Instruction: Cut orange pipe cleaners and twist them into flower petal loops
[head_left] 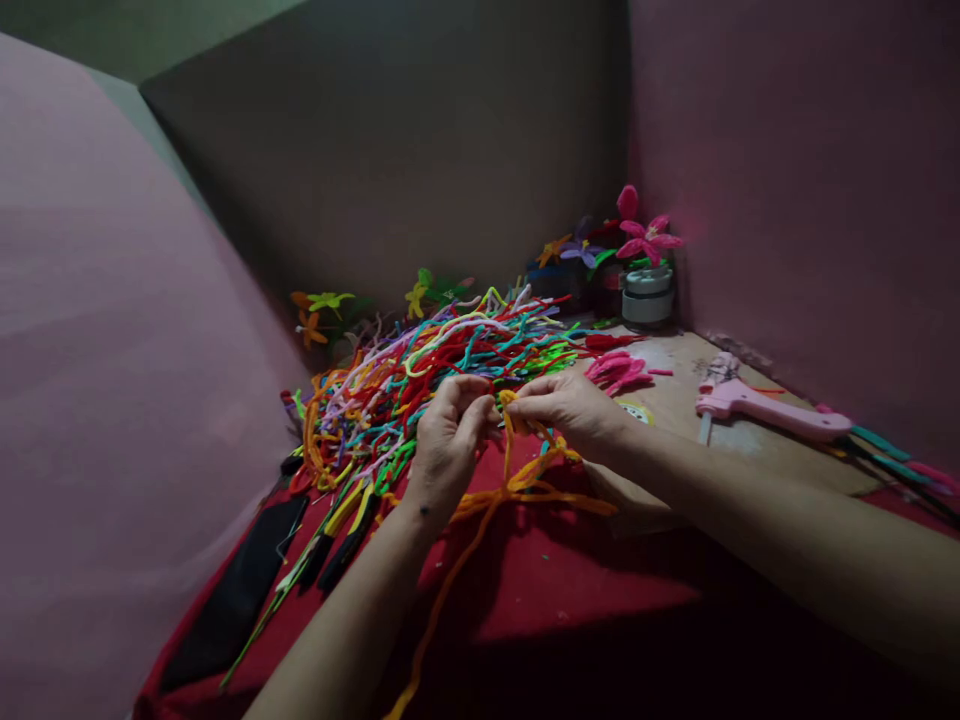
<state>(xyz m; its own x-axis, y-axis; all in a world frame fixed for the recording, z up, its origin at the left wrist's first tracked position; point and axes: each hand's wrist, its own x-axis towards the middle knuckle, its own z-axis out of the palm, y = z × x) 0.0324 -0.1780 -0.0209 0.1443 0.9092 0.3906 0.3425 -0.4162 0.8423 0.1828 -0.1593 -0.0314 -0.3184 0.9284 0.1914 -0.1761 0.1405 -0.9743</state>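
**Orange pipe cleaners pinched between my two hands**

My left hand (pixel 446 440) and right hand (pixel 570 410) meet fingertip to fingertip above the red cloth (pixel 585 585) on the counter, both closed on the top of the orange pipe cleaners (pixel 525 487); the strands hang in loops beneath my hands, and one long tail trails toward me; just behind my knuckles lies the heap of mixed-colour pipe cleaners (pixel 435 360); a small bunch of pink pipe cleaners (pixel 619 370) sits near my right hand; the pink glue gun (pixel 765 408) rests further right; a pink pipe-cleaner flower (pixel 645 238) stands in the far corner
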